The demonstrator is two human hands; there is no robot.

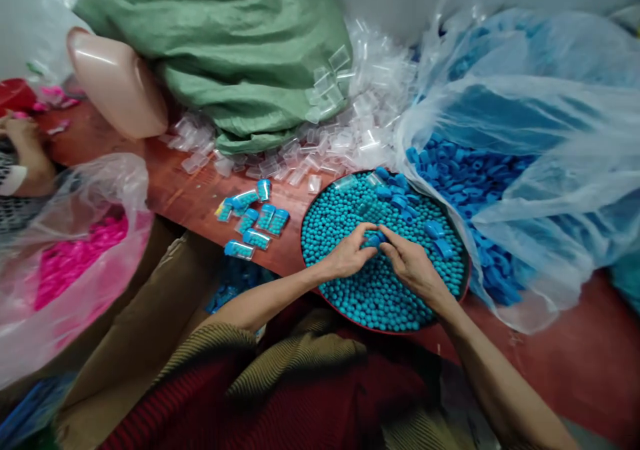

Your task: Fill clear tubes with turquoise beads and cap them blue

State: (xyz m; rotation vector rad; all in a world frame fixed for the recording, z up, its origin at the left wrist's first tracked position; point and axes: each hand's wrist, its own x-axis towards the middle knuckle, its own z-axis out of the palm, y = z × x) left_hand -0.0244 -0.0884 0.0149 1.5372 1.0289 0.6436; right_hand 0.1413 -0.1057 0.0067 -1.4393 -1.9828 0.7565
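Note:
Above a round tray (320,295) full of turquoise beads (380,293), my hands meet at the fingertips. My left hand (351,250) is closed on a small container with a blue cap (374,239). The fingers of my right hand (407,260) are closed on the same container, at its capped side; fingers cover much of it. Loose blue caps (399,200) and a few clear empty containers (345,182) lie on the beads near the tray's far rim. Left of the tray, several bead-filled containers with blue caps (257,239) lie on the red table (200,203).
Clear plastic containers (370,127) are heaped behind the tray, beside a green sack (260,57). A clear bag (540,117) of blue caps stands right. Left are a pale pink tub (117,80), a bag of pink pieces (83,253) and another person's arm (30,153).

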